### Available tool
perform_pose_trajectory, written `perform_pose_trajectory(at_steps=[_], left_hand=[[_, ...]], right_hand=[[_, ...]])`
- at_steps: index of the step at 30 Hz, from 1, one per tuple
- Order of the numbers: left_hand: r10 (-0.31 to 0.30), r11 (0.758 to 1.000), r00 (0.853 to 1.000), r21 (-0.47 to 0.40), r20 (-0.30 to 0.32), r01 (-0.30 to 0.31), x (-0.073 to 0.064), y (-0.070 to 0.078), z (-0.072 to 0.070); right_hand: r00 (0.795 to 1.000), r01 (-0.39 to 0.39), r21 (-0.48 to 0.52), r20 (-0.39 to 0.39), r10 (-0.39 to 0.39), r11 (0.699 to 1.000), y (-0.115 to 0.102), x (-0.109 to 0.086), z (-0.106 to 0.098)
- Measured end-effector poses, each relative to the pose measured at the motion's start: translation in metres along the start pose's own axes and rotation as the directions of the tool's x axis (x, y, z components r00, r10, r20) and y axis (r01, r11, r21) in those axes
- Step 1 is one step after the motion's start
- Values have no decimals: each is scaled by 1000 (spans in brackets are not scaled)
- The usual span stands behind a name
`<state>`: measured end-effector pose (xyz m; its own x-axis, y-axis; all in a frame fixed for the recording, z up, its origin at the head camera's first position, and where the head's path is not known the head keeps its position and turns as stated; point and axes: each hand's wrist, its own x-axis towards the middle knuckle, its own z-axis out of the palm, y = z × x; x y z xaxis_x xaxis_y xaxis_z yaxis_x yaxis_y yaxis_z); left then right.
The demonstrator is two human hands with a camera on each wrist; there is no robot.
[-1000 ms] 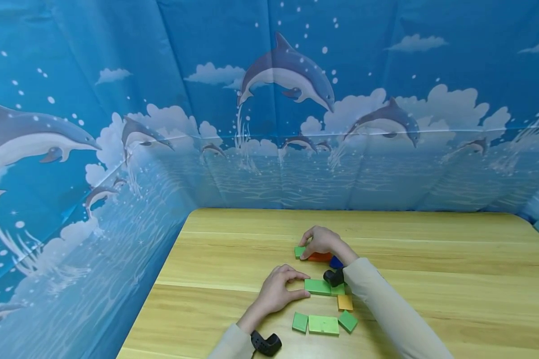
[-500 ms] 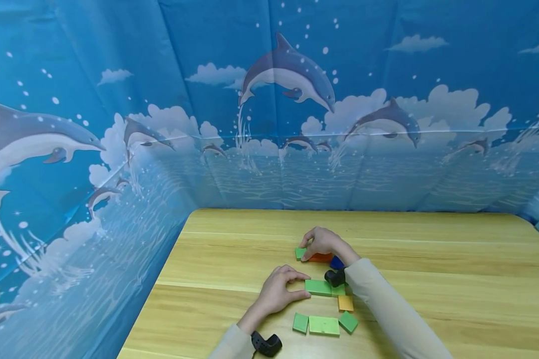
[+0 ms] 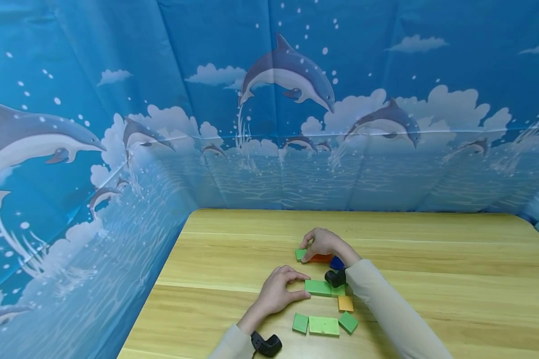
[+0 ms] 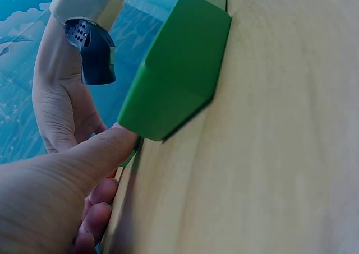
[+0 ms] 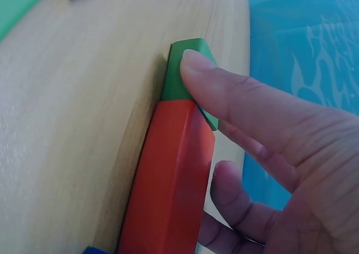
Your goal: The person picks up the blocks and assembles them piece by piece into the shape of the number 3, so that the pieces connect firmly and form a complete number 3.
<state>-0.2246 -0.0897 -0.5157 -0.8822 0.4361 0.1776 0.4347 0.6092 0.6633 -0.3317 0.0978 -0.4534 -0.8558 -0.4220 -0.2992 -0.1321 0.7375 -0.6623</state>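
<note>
My left hand [image 3: 276, 290] is at the left end of a long green block [image 3: 318, 287], thumb and forefinger pinching its two corners. The left wrist view shows the thumb [image 4: 106, 150] against the corner of that block [image 4: 176, 69]. Farther back, my right hand [image 3: 322, 242] pinches a small green block [image 3: 300, 255] between thumb and fingers. In the right wrist view this small block [image 5: 178, 74] meets the end of a red block [image 5: 162, 181]. A blue block [image 3: 337, 263] is at the red block's right, partly hidden by the wrist.
Right of the long green block is another green block [image 3: 339, 290], with a yellow-orange block [image 3: 345, 303] below it. Nearer the front lie a light green block [image 3: 324, 326] and two small green blocks, left [image 3: 300, 323] and right [image 3: 348, 322]. A dolphin-print curtain [image 3: 269, 169] surrounds the wooden table [image 3: 453, 259].
</note>
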Motion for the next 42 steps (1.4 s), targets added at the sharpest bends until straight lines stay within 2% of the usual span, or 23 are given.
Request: perform_pose_trajectory(at_steps=[8, 25, 42], left_hand=[[-3, 1000, 1000, -11, 7, 3, -1, -1, 1], [5, 1000, 1000, -7, -5, -5, -2, -2, 1], [21, 1000, 1000, -1, -16, -21, 1, -1, 0]], right_hand=[[1000, -16, 40, -10, 16, 999, 4, 2, 6], [1000, 23, 31, -5, -23, 999, 3, 2, 6], [1000, 22, 9, -18, -22, 1000, 6, 5, 6]])
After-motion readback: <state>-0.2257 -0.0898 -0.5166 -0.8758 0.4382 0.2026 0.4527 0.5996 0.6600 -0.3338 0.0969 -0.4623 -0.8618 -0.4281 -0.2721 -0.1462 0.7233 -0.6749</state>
